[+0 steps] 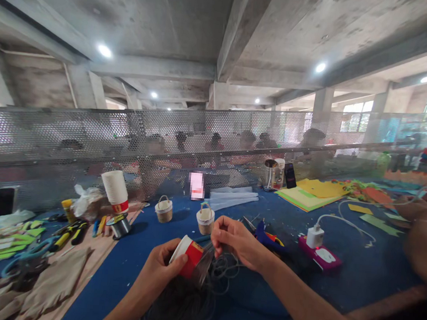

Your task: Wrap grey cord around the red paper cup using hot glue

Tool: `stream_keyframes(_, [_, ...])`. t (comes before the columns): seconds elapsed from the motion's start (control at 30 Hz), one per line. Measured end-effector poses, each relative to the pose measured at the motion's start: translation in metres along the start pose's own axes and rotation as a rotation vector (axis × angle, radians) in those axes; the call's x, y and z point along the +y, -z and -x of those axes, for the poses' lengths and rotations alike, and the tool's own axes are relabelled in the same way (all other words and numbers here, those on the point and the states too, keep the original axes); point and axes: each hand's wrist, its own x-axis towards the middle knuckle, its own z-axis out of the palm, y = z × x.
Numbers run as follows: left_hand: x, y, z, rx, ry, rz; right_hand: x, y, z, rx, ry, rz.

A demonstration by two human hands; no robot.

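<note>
Tilted on its side, a red-and-white paper cup [193, 259] is gripped by my left hand [163, 262], thumb along its wall. Fine pale strands trail off the cup's lower end. My right hand [236, 241] is just right of the cup, thumb and fingertips pinched together; what they hold is too fine to make out. Beneath the hands lie loose coils of clear line [226, 275] and a dark, wispy bundle [181, 309]. Beyond them stand two little paper-cup baskets with rope handles, a left one [164, 212] and a right one [205, 224].
A stack of paper cups [116, 189] and a wire spool [120, 225] stand left, near pliers [63, 239] and a glove [57, 281]. Right are a blue glue gun [264, 236], a purple power strip [326, 259] and another person's arm [425, 238]. A perforated metal screen [184, 147] runs behind.
</note>
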Motion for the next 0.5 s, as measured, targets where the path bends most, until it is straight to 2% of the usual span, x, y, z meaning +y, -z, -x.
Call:
stream_keyframes(0.13, [-0.0003,-0.0006,-0.0010,-0.008,-0.024,-0.064,-0.0040,0.0030,0.0016,0.051,0.174,0.553])
stream_keyframes(0.2, [0.0005,-0.0013,-0.0016,0.006,-0.034,-0.094,-0.0053,0.0044,0.0030,0.053,0.258,0.715])
stream_keyframes(0.3, [0.0014,-0.0021,-0.0017,0.010,-0.043,-0.123,-0.0052,0.0047,0.0045,0.066,0.311,0.799])
stream_keyframes(0.5, [0.0000,-0.0028,0.0000,-0.008,-0.050,-0.134,-0.0002,-0.0010,0.0040,0.097,0.326,0.833])
